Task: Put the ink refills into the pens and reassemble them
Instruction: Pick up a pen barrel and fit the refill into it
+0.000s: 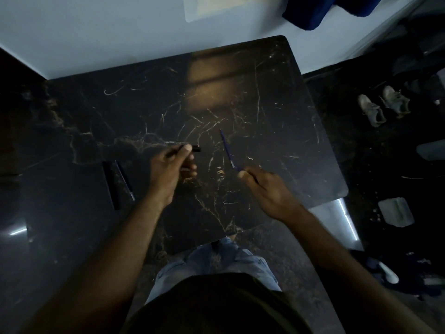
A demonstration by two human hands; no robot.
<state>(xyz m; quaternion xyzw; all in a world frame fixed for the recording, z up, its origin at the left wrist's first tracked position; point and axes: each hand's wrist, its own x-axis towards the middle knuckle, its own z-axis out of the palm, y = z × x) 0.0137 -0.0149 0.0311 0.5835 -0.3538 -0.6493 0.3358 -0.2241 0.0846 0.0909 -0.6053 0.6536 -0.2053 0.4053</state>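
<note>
A dark marble-patterned desk [252,97] with pale veins and rounded corners carries the things. Lying flat on it, just outside the left hand [168,168] on its little-finger side, are a black pen barrel [111,185] and a thin ink refill [125,180], side by side and close together, whether touching is unclear.

Left hand [172,168] grips a dark pen barrel [195,148] above the black veined marble tabletop [265,104]. Right hand [269,191] pinches a thin blue ink refill [227,150]. A second dark pen body [112,185] and slim refill [125,180] lie left, side by side.
</note>
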